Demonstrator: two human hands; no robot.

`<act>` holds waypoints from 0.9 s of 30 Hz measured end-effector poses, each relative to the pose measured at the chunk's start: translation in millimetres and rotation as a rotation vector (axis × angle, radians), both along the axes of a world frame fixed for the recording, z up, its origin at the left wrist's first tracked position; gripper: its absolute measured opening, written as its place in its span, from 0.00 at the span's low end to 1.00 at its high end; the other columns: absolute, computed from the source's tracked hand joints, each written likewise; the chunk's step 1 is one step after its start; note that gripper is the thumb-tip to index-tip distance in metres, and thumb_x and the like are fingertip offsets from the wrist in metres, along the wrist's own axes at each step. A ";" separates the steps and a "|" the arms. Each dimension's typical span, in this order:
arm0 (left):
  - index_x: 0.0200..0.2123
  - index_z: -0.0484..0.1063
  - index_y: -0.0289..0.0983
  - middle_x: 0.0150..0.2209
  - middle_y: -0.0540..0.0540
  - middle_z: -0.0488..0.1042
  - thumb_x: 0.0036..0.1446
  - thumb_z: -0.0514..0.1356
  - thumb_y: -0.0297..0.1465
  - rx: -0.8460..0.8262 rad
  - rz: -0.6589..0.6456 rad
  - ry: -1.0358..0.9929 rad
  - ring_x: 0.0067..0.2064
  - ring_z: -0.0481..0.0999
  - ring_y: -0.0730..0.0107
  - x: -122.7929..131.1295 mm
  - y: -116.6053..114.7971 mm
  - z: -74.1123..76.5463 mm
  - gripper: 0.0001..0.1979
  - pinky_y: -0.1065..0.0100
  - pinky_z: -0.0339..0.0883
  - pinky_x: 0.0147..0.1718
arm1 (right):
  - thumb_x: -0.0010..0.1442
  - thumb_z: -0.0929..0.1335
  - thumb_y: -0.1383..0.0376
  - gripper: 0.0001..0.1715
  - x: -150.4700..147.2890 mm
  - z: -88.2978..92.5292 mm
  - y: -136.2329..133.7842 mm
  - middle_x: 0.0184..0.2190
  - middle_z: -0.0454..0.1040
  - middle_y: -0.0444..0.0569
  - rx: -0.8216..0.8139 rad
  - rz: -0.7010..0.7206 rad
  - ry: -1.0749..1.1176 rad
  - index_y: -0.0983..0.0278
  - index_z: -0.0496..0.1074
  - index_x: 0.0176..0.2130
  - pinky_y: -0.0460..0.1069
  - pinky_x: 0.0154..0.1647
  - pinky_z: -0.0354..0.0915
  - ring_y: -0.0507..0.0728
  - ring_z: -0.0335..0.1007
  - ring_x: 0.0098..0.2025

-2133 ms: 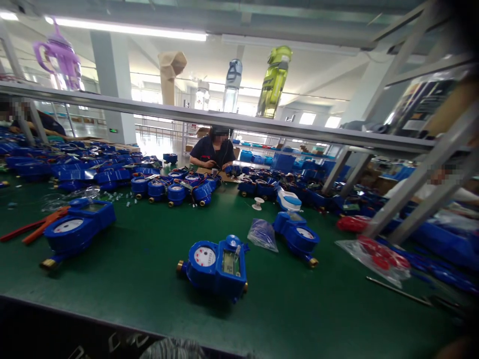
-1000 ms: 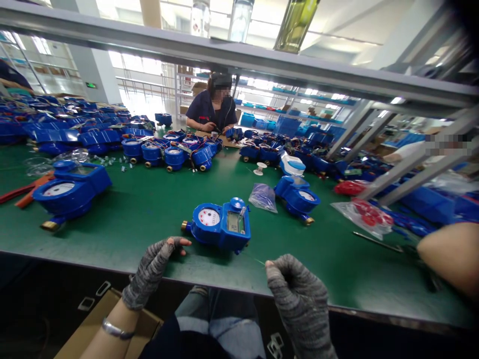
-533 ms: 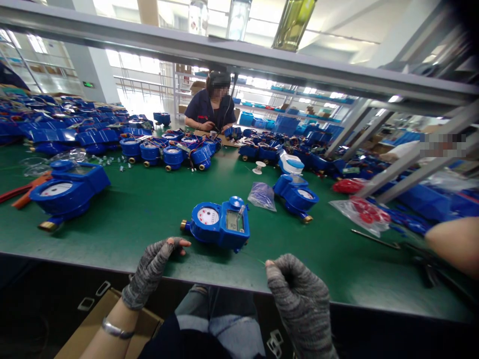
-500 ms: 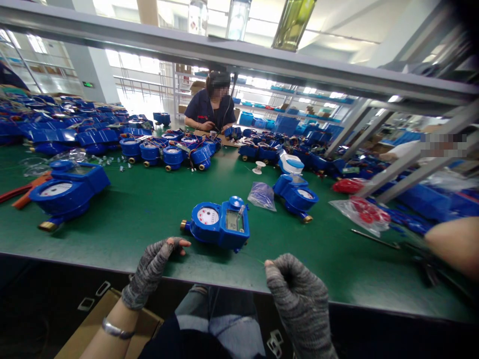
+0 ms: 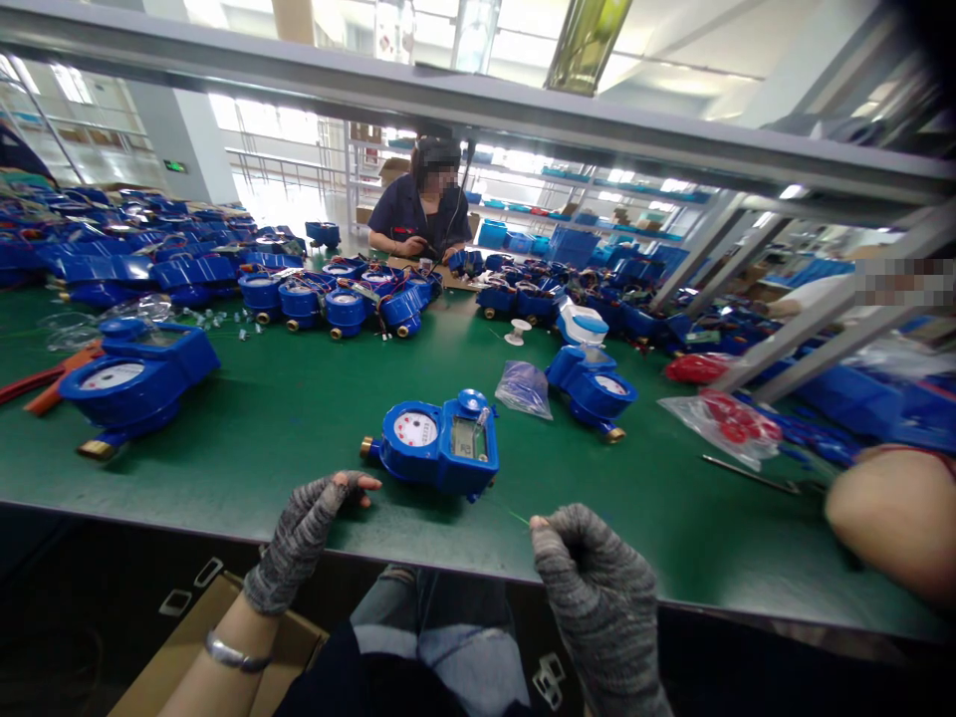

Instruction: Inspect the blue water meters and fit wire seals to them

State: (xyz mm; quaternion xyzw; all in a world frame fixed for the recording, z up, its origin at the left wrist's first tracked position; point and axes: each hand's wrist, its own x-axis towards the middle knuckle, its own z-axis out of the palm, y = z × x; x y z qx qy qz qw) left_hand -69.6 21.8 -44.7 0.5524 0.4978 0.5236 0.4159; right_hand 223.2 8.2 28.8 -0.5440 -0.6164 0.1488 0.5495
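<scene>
A blue water meter with a white round dial and a small display lies in front of me on the green tabletop. My left hand, in a grey fingerless glove, rests at the table's front edge just left of the meter. Its fingers reach loosely toward the brass end, apart from it, and I see nothing in them. To the right, my gloved right hand pinches a thin green wire between thumb and finger. The wire points toward the meter's lower right corner; whether it is attached there is too fine to tell.
Another blue meter lies left, beside orange-handled pliers; one lies right, by a plastic bag and a white spool. Many meters line the back, where a co-worker sits. Someone's arm enters at right.
My hands and the near meter are almost still. More of the green wire shows at my right fingertips. The other person's arm at right has come farther in over the table.
</scene>
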 end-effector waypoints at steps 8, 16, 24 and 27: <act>0.44 0.79 0.37 0.40 0.43 0.81 0.67 0.49 0.42 -0.009 0.010 -0.012 0.43 0.77 0.61 -0.3 -0.3 5.8 0.22 0.62 0.65 0.48 | 0.57 0.70 0.61 0.12 -4.9 2.4 2.4 0.19 0.71 0.43 -0.009 0.040 -0.049 0.62 0.70 0.24 0.44 0.23 0.65 0.51 0.67 0.21; 0.52 0.73 0.36 0.42 0.39 0.80 0.51 0.68 0.42 -0.466 -0.160 -0.463 0.43 0.79 0.57 58.7 -11.8 22.5 0.27 0.59 0.70 0.46 | 0.61 0.65 0.58 0.18 -13.4 -13.8 28.6 0.19 0.66 0.42 -0.164 0.106 -0.226 0.61 0.65 0.23 0.46 0.25 0.59 0.52 0.61 0.22; 0.32 0.75 0.32 0.29 0.45 0.76 0.45 0.70 0.41 -0.444 -0.235 -0.630 0.30 0.74 0.71 130.0 13.4 17.0 0.18 0.68 0.69 0.34 | 0.62 0.65 0.55 0.14 -17.4 -28.5 34.6 0.27 0.75 0.46 -0.278 0.199 -0.155 0.61 0.72 0.32 0.48 0.32 0.63 0.55 0.69 0.29; 0.25 0.74 0.31 0.22 0.47 0.72 0.41 0.71 0.42 -0.527 -0.248 -0.544 0.21 0.69 0.74 118.9 3.2 17.7 0.19 0.71 0.63 0.23 | 0.59 0.68 0.57 0.14 -12.0 -25.9 31.0 0.34 0.78 0.49 -0.320 0.279 0.006 0.62 0.74 0.43 0.50 0.35 0.66 0.57 0.72 0.33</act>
